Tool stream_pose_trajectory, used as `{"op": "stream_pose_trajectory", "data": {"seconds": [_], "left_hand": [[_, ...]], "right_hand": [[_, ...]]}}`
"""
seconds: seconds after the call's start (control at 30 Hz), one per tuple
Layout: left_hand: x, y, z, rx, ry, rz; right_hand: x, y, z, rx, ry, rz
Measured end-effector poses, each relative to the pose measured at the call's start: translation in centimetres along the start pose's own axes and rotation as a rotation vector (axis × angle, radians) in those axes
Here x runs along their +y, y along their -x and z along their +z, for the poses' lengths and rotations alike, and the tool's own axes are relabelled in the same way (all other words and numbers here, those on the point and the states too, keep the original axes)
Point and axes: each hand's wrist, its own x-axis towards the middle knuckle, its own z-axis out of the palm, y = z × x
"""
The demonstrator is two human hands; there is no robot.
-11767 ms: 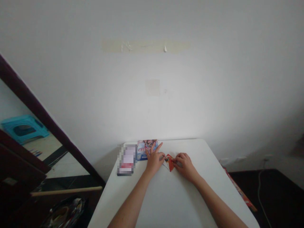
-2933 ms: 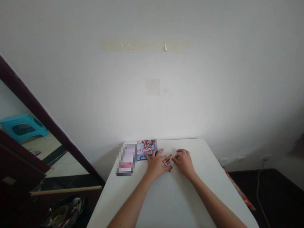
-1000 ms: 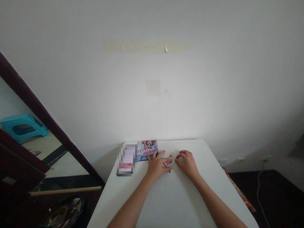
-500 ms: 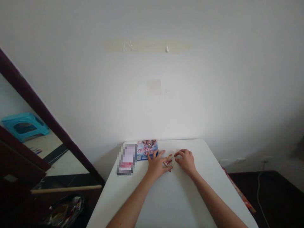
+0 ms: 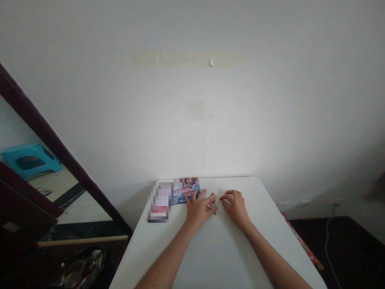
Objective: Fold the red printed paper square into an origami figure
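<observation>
The small folded piece [image 5: 211, 204] now shows less red.

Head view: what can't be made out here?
All in the head view:
- Small red-and-white paper piece: partly covered by the left hand; print too small.
- Right hand: too small to tell whether its fingertips pinch anything.
- Pale upright-format rectangle with dark edge: pixelated, content unreadable.
- Blue printed sheet: lower right part behind left fingers.
- White table: near side cut off by bottom edge.
</observation>
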Motion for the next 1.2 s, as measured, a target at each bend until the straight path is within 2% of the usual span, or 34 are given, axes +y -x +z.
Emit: {"op": "stream_pose_trajectory", "data": {"seconds": [0.63, 0.97, 1.2], "left_hand": [[-0.9, -0.4, -0.9, -0.131, -0.063, 0.0], [-1.0, -0.3, -0.6, -0.122, -0.063, 0.015], [-1.0, -0.4, -0.6, -0.126, -0.063, 0.012]], "right_hand": [[-0.1, -0.5, 0.7, 0.001, 0.031, -0.047], [-0.5, -0.4, 0.7, 0.008, 0.135, -0.099], [-1.1, -0.6, 0.7, 0.021, 0.182, -0.048]]}}
